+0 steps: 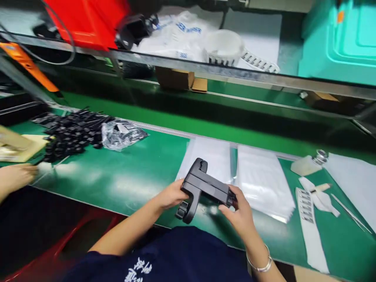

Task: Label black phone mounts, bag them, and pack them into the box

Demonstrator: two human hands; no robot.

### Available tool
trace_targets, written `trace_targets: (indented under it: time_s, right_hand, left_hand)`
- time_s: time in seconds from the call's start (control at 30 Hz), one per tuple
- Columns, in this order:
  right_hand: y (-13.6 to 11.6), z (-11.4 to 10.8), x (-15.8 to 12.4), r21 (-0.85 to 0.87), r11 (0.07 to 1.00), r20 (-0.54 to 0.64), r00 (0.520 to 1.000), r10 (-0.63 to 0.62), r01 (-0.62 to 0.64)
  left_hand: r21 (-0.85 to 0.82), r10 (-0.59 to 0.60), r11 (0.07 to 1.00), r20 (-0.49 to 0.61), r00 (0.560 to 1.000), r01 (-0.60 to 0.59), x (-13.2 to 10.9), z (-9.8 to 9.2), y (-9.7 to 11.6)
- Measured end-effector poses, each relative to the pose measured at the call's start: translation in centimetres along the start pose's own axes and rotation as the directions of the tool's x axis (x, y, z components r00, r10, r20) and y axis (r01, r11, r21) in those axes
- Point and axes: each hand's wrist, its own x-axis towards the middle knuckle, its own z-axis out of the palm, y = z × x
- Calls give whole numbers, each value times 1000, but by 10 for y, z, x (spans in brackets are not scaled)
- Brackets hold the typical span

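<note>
A black plastic holder-like part (202,186) with a knob at its lower end is held between both my hands just above the green work surface (138,172). My left hand (169,194) grips its left side with fingers curled round it. My right hand (239,213), a silver bangle on the wrist, pinches its right end. Behind the part lie two stacks of clear plastic bags (261,178).
A heap of small black parts (70,133) and a crumpled bag (122,134) lie at the left. Another person's hand (17,176) rests at the far left edge. At the right are a small bottle (308,162), a label strip (307,207) and white sheets (352,180).
</note>
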Motion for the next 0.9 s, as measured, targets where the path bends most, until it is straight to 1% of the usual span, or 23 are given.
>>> trace_targets:
  time_s: [0.07, 0.1, 0.17, 0.23, 0.27, 0.3, 0.33, 0.37, 0.4, 0.47, 0.5, 0.53, 0.57, 0.6, 0.63, 0.67, 0.7, 0.73, 0.77, 0.8, 0.83, 0.87, 0.9]
  right_hand:
    - [1, -18, -10, -66, 996, -43, 997, -68, 65]
    - [0, -25, -14, -111, 989, -47, 993, -106, 100]
    - [0, -35, -18, -185, 968, -6, 985, -171, 167]
    - [1, -40, -20, -177, 967, 74, 982, -171, 182]
    - [3, -41, -21, -123, 982, 86, 987, -136, 146]
    - [7, -41, -22, -40, 997, 68, 995, -70, 73]
    - [11, -41, -22, 69, 997, 45, 999, 31, -34]
    - [15, -39, -22, 187, 969, 40, 986, 160, -165]
    - [20, -36, -22, 296, 908, 53, 954, 294, -296]
    - [28, -30, -20, 442, 745, 124, 857, 501, -499]
    - [31, -28, -18, 481, 680, 164, 819, 550, -553]
    - [33, -26, -17, 514, 642, 177, 803, 569, -569]
    - [33, -24, -15, 535, 636, 166, 808, 566, -556]
    - [32, -24, -14, 533, 668, 133, 831, 540, -519]
    - [30, -26, -13, 495, 735, 83, 868, 490, -463]
    - [28, -28, -13, 417, 825, 24, 912, 409, -381]
    - [25, -30, -13, 305, 912, -24, 955, 296, -275]
    - [22, -33, -13, 179, 972, -46, 986, 162, -151]
    - [21, -36, -13, 61, 998, -40, 999, 37, -34]
    - [20, -38, -14, -26, 998, -17, 999, -49, 48]
    - [20, -39, -14, -71, 994, -2, 997, -81, 80]
    - [22, -39, -15, -73, 995, -10, 998, -68, 67]
    - [25, -39, -15, -37, 999, -40, 999, -22, 21]
  left_hand:
    - [-129, -91, 986, 105, 990, 104, 4, -1, 4]
    - [-162, -106, 979, 124, 987, 126, 8, 0, 4]
    - [-112, -115, 986, 66, 991, 122, 16, 8, 0]
    - [24, -92, 995, -46, 995, 93, 22, 18, -5]
    - [98, -59, 993, -95, 994, 68, 24, 22, -8]
    - [175, -12, 984, -128, 992, 35, 25, 25, -10]
    - [256, 43, 967, -142, 989, -5, 24, 27, -11]
    - [340, 101, 939, -144, 984, -46, 23, 28, -11]
    - [429, 149, 900, -137, 979, -77, 20, 28, -10]
    - [595, 199, 797, -93, 976, -106, 15, 28, -7]
    - [659, 211, 743, -66, 975, -117, 12, 28, -6]
    - [704, 224, 698, -44, 974, -129, 10, 28, -5]
    - [728, 236, 672, -35, 971, -137, 9, 29, -4]
    - [728, 243, 672, -43, 969, -136, 10, 29, -5]
    - [699, 247, 703, -74, 966, -127, 11, 30, -6]
    - [638, 237, 763, -124, 964, -106, 13, 30, -8]
    - [544, 201, 836, -179, 963, -73, 16, 29, -10]
    - [425, 144, 904, -219, 965, -38, 19, 28, -12]
    - [303, 82, 953, -232, 969, -9, 22, 27, -13]
    - [203, 38, 979, -217, 975, 7, 23, 25, -14]
    - [142, 24, 990, -188, 982, 3, 24, 24, -14]
    - [131, 42, 991, -153, 987, -22, 23, 22, -13]
    - [169, 85, 983, -116, 990, -64, 22, 20, -11]
